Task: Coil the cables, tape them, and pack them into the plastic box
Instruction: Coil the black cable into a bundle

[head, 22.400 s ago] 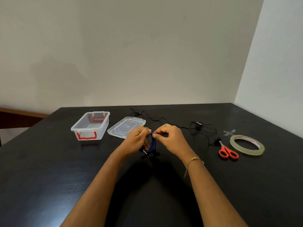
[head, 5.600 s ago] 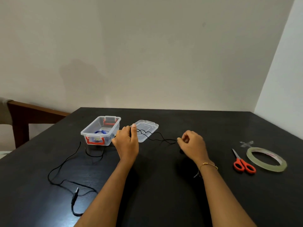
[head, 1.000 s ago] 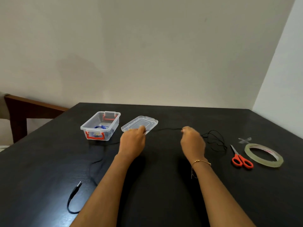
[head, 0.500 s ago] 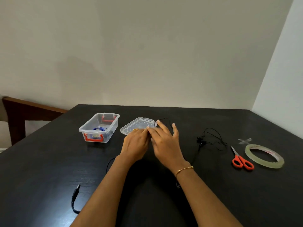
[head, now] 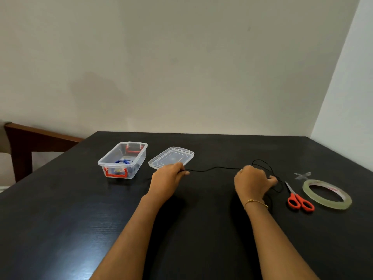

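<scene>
Your hands have drawn apart again since half a second ago: your left hand point(head: 168, 177) and right hand point(head: 251, 179) each pinch the thin black cable point(head: 214, 169), stretched between them above the black table point(head: 60, 229). One open plastic box point(head: 123, 159) holds one blue coil point(head: 123, 161); one lid point(head: 171, 157), one pair of scissors point(head: 297, 198), one tape roll point(head: 327, 194). Pale walls behind.

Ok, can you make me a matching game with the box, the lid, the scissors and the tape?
Things:
1. plastic box
2. lid
3. scissors
4. tape roll

Places:
A. farthest right on the table
B. holds a blue coiled cable
C. just behind the left hand
D. between the right hand and the tape roll

Pairs: 1-B, 2-C, 3-D, 4-A
</scene>
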